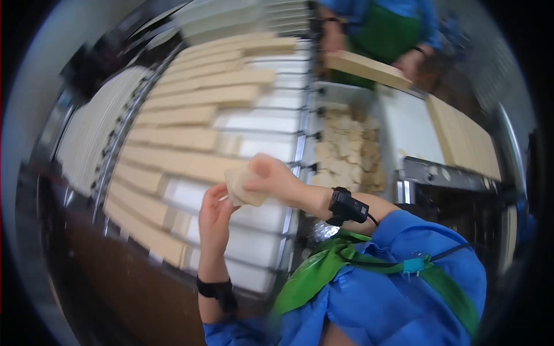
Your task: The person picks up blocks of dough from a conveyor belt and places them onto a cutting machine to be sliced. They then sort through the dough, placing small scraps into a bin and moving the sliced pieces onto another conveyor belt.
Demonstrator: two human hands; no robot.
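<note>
My right hand point(276, 176) grips a small pale wood block point(242, 187) over the conveyor, fingers closed on its top edge. From below, my left hand point(214, 212) touches the same block's lower left corner with its fingertips. Both wrists carry black bands. Beneath my hands, long pale wood boards point(190, 138) lie side by side across the white conveyor belt point(254, 245).
A bin of short wood offcuts point(349, 150) sits right of the belt. At the top, another person in blue with a green apron holds a plank point(366, 69). Stacked boards point(464, 135) lie at the right, more boards point(92, 138) at the left.
</note>
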